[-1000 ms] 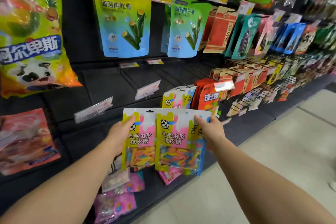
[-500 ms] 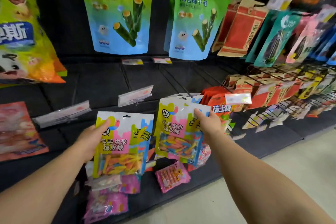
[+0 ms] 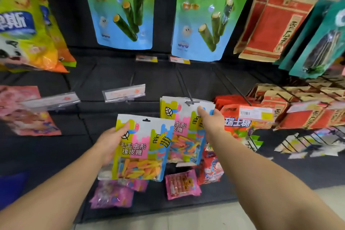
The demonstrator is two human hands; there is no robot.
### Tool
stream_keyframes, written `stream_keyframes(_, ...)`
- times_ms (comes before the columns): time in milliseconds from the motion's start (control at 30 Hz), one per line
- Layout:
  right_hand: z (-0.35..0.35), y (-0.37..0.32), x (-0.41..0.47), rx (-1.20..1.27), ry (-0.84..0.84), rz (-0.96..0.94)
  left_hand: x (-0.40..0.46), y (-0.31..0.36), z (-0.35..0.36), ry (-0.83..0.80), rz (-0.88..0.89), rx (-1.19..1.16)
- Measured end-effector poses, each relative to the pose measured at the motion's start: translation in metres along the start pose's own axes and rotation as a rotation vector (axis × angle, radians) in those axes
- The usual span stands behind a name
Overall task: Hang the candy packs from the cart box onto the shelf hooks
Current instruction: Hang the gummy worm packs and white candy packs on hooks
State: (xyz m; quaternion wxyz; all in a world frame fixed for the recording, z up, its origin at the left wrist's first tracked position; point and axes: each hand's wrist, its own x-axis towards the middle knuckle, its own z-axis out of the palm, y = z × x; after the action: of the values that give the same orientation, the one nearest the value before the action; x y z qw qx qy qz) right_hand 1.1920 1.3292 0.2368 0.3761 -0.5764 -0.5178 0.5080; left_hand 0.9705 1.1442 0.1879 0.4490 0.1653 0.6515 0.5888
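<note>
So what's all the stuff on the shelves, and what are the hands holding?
gummy worm packs: two, yellow-pink-blue; one in left hand, one at a hook, middle
hook: one, metal, at the right pack's top
seaweed roll bags: two, blue-green, hanging top middle
yellow panda bag: one, top left
red-and-tan bags: several, upper right
teal bags: a few, far right
red candy bags: a stack, right of the worm packs
pink packs: several, bottom shelf
price tags: two clear, middle left
left hand: grips its pack's edge
right hand: pinches its pack's top
</note>
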Motion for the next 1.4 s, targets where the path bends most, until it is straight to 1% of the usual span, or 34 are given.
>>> stream_keyframes(133,0.001,0.0,0.002,-0.116,0.071,0.011,-0.003,-0.004,0.015,0.008,0.011,-0.013)
stream_keyframes(233,-0.009,0.004,-0.001,-0.044,0.15,0.028,-0.009,0.002,0.041,-0.022,0.027,0.006)
stream_keyframes(267,-0.013,0.008,0.0,-0.029,0.132,0.033,-0.012,0.005,0.051,-0.026,0.034,0.005)
stream_keyframes(300,-0.016,0.011,-0.002,0.01,0.054,0.035,-0.012,0.007,0.06,-0.033,0.042,0.002)
stream_keyframes(400,-0.023,0.013,-0.008,0.129,-0.259,0.07,-0.014,0.015,0.086,-0.026,0.052,-0.015)
stream_keyframes(433,-0.024,0.013,-0.007,0.126,-0.316,0.087,-0.012,0.016,0.091,-0.007,0.049,-0.02)
stream_keyframes(533,-0.029,0.01,-0.003,0.15,-0.349,0.05,-0.009,0.022,0.107,0.046,0.032,-0.013)
stream_keyframes(600,-0.032,0.006,0.0,0.114,-0.348,-0.002,-0.008,0.026,0.114,0.058,0.034,0.006)
stream_keyframes(700,-0.032,0.006,0.002,0.047,-0.313,-0.06,-0.006,0.029,0.123,0.063,0.025,0.022)
stream_keyframes(900,-0.027,0.003,0.008,-0.082,-0.094,-0.087,-0.005,0.031,0.136,0.098,0.003,0.081)
stream_keyframes(1033,-0.024,0.0,0.008,-0.128,-0.06,-0.071,0.002,0.029,0.141,0.131,0.0,0.114)
stream_keyframes(1100,-0.024,-0.003,0.008,-0.156,-0.054,-0.074,0.006,0.03,0.143,0.177,0.016,0.173)
stream_keyframes(1200,-0.023,-0.006,0.006,-0.181,-0.028,-0.074,0.007,0.03,0.144,0.229,0.017,0.339)
stream_keyframes(1300,-0.022,0.003,0.001,-0.186,-0.001,-0.062,0.005,0.026,0.138,0.219,0.041,0.499)
stream_keyframes(1400,-0.018,0.014,-0.009,-0.188,0.035,-0.033,-0.004,0.019,0.126,0.196,0.029,0.565)
